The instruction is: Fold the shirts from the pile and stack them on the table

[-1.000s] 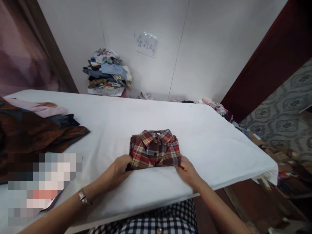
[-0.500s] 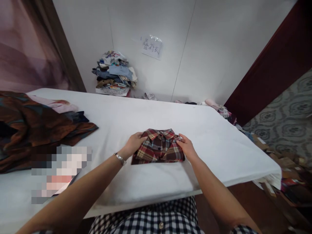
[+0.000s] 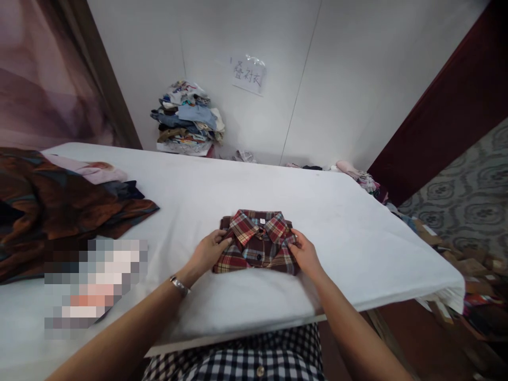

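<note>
Head view: a white table fills the scene, with brown cloth heaped at its left end and a clothes stack against the far wall. A folded plaid shirt lies centred by the near edge. The left hand and right hand, apart, clasp its two sides.

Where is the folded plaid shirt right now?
In the head view, the folded plaid shirt lies near the front middle of the white table, collar up, between the left hand and the right hand, which touch its sides.
</note>
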